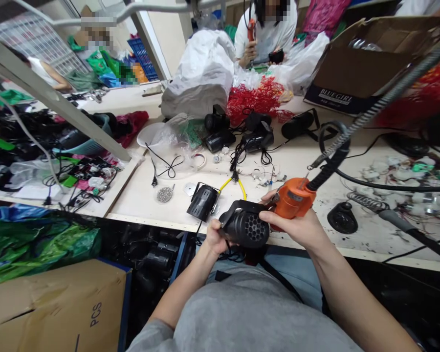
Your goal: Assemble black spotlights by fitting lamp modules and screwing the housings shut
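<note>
My left hand [213,238] is closed round a black round lamp housing [246,226] with a honeycomb face, held at the table's front edge. My right hand [297,226] grips an orange power screwdriver [292,199] whose black cable runs up to the right, and the tool sits against the housing's top right. Another black housing [203,201] lies on the table just left of my hands, and yellow-handled pliers [234,185] lie behind it.
Several more black lamp housings [257,132], red netting [258,99] and a large white bag [202,73] stand further back. A cardboard box [355,63] is at the back right. A person [266,32] works opposite. A box marked PCS [55,305] sits at lower left.
</note>
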